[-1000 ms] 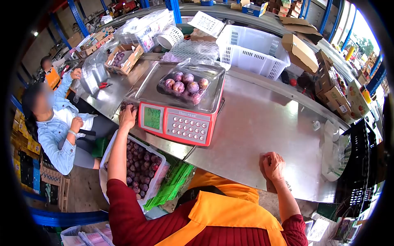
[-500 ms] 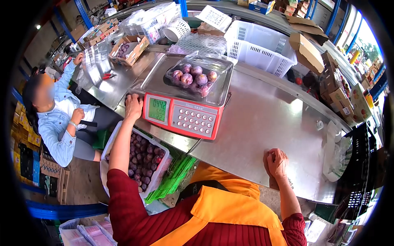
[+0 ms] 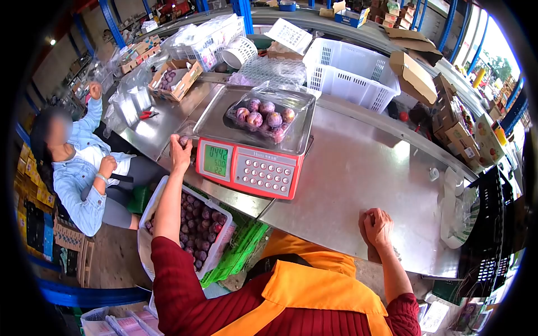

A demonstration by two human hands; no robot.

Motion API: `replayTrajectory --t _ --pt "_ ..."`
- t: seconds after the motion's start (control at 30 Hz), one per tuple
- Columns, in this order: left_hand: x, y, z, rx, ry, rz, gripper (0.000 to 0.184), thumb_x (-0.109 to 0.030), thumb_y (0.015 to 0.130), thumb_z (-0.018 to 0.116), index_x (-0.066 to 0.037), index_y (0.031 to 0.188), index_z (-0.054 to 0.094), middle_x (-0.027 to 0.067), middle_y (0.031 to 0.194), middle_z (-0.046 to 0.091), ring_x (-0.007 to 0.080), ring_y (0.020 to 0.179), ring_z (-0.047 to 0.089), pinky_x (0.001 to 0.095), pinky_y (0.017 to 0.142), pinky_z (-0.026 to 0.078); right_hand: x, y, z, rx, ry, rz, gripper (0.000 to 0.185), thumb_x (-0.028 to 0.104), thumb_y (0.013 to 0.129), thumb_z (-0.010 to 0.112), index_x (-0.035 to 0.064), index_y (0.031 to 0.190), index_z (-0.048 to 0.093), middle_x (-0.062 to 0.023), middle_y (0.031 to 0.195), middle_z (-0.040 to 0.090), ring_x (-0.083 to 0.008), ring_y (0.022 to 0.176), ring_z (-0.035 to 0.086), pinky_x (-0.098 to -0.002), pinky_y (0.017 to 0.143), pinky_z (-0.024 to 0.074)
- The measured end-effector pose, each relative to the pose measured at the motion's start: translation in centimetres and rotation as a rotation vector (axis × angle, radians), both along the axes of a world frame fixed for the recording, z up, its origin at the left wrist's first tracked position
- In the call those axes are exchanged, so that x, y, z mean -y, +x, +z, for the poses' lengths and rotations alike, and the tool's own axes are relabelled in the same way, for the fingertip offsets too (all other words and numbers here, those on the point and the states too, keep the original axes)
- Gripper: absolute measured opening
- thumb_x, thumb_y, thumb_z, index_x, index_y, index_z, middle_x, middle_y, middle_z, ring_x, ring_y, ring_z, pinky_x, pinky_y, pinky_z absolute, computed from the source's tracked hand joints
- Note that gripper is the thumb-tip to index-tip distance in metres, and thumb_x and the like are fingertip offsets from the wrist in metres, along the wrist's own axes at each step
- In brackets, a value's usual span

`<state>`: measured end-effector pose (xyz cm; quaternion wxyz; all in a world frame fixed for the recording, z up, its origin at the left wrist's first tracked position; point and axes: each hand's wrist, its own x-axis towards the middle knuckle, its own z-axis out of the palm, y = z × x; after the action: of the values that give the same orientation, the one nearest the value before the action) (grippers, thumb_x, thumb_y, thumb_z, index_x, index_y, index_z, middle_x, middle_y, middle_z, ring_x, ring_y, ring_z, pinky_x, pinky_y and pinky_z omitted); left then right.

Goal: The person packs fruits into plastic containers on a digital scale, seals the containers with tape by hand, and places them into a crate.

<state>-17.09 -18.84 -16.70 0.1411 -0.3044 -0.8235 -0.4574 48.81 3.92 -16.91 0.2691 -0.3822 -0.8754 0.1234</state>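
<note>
My left hand point(image 3: 180, 155) is closed at the left edge of the red-framed scale point(image 3: 246, 168), with a plum point(image 3: 183, 141) showing between its fingertips. On the steel pan of the scale point(image 3: 216, 124) sits a clear plastic tray holding several plums point(image 3: 273, 119). The scale's green display point(image 3: 216, 161) is lit with digits. My right hand point(image 3: 377, 227) rests on the steel table point(image 3: 330, 193) near its front edge, fingers curled in; nothing shows in them. Below my left forearm stands a white crate point(image 3: 226, 231) filled with dark plums point(image 3: 197, 224).
A co-worker in a denim jacket point(image 3: 84, 190) sits at the left. Behind the scale are a cardboard box of plums point(image 3: 178, 81), red-handled pliers point(image 3: 148, 115) and a large white crate point(image 3: 353, 84). A black crate point(image 3: 486, 235) stands at the right; a tape roll point(image 3: 434, 173) lies nearby.
A plum now shows in my left fingers, which earlier lay knuckles-up beside the scale. The co-worker's raised hand has moved left, off the plastic containers. My right hand stays put.
</note>
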Motion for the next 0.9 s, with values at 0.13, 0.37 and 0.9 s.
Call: replayTrajectory --t 0.13,0.37,0.9 --pt "-0.5 0.2 4.4 0.868 0.7 -0.057 0.032 -0.033 0.09 0.068 -0.014 0.104 0.047 0.0051 0.087 0.057 0.0196 0.076 0.058 0.0331 0.063 0.051 -0.1 0.1 -0.1 -0.006 0.008 -0.003 0.006 0.011 0.081 0.06 0.0079 0.087 0.06 -0.0107 0.077 0.062 -0.0321 0.075 0.062 -0.0427 0.068 0.05" --pt "-6.9 8.2 17.3 0.948 0.588 -0.687 0.027 -0.021 0.091 0.067 -0.017 0.117 0.06 0.0078 0.094 0.062 0.0206 0.079 0.064 0.0275 0.058 0.051 -0.1 0.1 -0.1 -0.017 0.008 0.002 0.007 0.011 0.08 0.06 0.0074 0.087 0.06 -0.0112 0.078 0.063 -0.0328 0.076 0.062 -0.043 0.069 0.0502" --pt "-15.3 9.2 21.2 -0.258 -0.431 -0.86 0.081 0.015 0.066 0.05 -0.022 0.138 0.055 0.0067 0.1 0.055 0.0165 0.092 0.056 0.0276 0.083 0.048 -0.2 0.3 0.2 -0.033 0.002 -0.006 0.01 0.012 0.079 0.06 0.0089 0.089 0.06 -0.0112 0.076 0.063 -0.0329 0.073 0.062 -0.0425 0.068 0.0498"
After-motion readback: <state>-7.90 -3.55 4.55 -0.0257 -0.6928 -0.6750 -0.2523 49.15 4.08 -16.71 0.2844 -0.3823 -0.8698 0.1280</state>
